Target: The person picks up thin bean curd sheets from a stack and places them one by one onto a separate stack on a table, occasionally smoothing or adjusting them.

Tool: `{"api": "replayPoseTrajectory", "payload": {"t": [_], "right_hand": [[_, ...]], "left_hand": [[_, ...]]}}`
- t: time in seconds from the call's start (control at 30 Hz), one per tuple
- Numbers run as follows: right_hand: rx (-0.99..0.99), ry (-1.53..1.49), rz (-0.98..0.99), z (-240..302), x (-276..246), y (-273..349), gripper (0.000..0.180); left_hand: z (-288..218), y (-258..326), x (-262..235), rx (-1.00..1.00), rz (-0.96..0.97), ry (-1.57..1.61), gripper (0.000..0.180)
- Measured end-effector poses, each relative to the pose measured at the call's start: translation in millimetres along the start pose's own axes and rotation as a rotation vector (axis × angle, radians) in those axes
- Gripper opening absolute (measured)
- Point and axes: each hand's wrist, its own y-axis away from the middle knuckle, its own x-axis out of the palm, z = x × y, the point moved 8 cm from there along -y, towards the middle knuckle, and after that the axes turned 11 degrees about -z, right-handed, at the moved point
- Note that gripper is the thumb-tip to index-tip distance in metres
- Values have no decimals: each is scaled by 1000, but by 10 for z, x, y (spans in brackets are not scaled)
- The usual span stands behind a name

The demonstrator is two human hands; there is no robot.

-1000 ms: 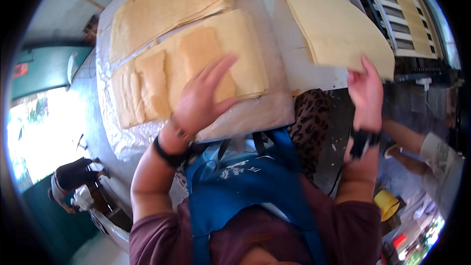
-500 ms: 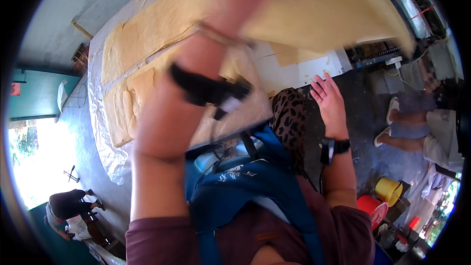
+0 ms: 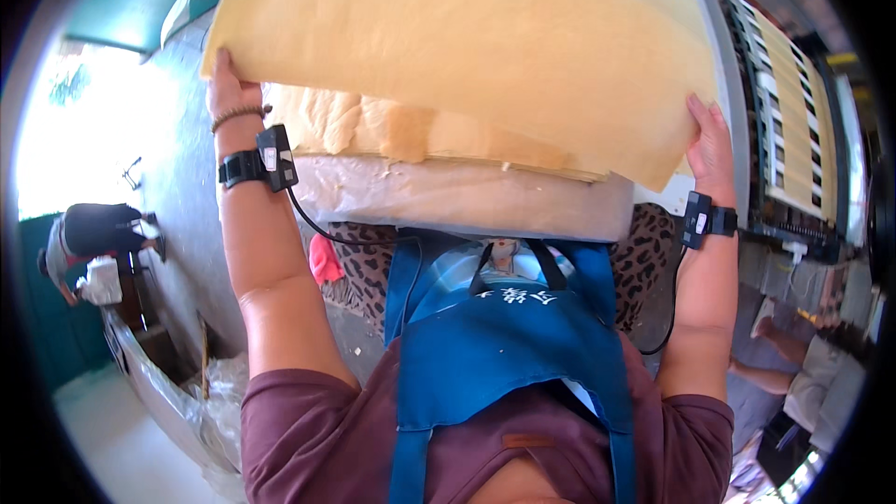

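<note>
A large, thin, pale-yellow sheet (image 3: pixel 467 28) stretches across in front of me. My left hand (image 3: pixel 233 89) is closed on its near left corner, thumb on top and the other fingers mostly hidden. At the right edge of the sheet my right hand (image 3: pixel 711 145) grips it, its fingers partly behind the edge. Under the sheet lies a stack of similar wrinkled yellow sheets (image 3: pixel 373 126), with uneven near edges. The stack rests on a table (image 3: pixel 448 196) covered in clear plastic, close against my blue apron (image 3: pixel 504 345).
To the right stands a machine (image 3: pixel 789 112) with a slatted bed carrying yellow material. A white board (image 3: pixel 667 191) lies beside the stack. One person (image 3: pixel 98 233) bends over at the far left; another person (image 3: pixel 812 392) is at the lower right. A pink cloth (image 3: pixel 325 259) hangs by my knee.
My left arm, blurred and reaching across, has swung back to the left. My right hand, open and empty before, now holds the sheet's right edge. The sheet now spans the stack; the view has turned.
</note>
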Motion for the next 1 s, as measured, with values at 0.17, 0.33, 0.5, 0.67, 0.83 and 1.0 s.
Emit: {"api": "replayPoseTrajectory", "payload": {"t": [0.17, 0.33, 0.5, 0.67, 0.83, 1.0], "right_hand": [[67, 249, -14, -965, 561, -301, 37], [-102, 497, -128, -992, 602, -198, 46], [-265, 572, -88, -1069, 850, -152, 52], [-383, 696, -229, -1069, 622, -280, 61], [-37, 612, -382, -1279, 73, -603, 56], [-256, 1120, -386, -769, 711, -222, 34]], "left_hand": [[749, -158, -1857, -108, -369, -642, 35], [904, 259, -1764, -105, -463, -854, 38], [669, 195, -1905, 22, -551, -1037, 49], [755, 108, -2038, 40, -609, -1195, 52], [345, 839, -1545, 329, -712, -1411, 48], [986, 2119, 249, 1164, 574, -1446, 33]]}}
